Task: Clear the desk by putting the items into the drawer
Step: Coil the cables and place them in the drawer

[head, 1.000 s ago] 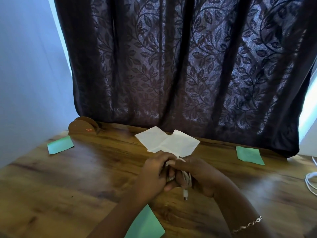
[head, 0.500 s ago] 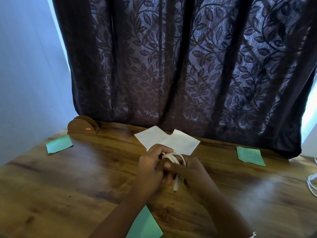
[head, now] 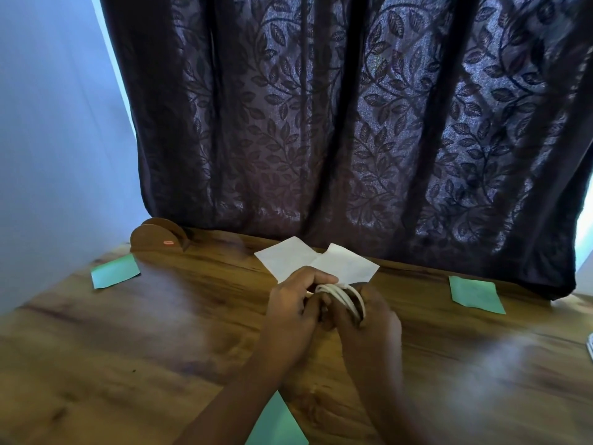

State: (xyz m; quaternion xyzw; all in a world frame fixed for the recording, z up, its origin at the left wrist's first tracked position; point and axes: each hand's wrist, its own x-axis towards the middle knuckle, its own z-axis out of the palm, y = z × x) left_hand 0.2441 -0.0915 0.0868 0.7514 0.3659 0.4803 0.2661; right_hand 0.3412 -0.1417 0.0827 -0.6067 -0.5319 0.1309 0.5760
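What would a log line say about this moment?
left hand: holds white cable | right hand: holds white cable | white papers: on desk

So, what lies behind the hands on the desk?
White paper lies behind them. Its near edge is covered by the left hand and the coiled cable held with the right hand.

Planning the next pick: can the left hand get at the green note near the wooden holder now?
Probably not yet: the left hand grips the coiled white cable together with the right hand. The path looks free, only desk surface up to the green note, once it lets go.
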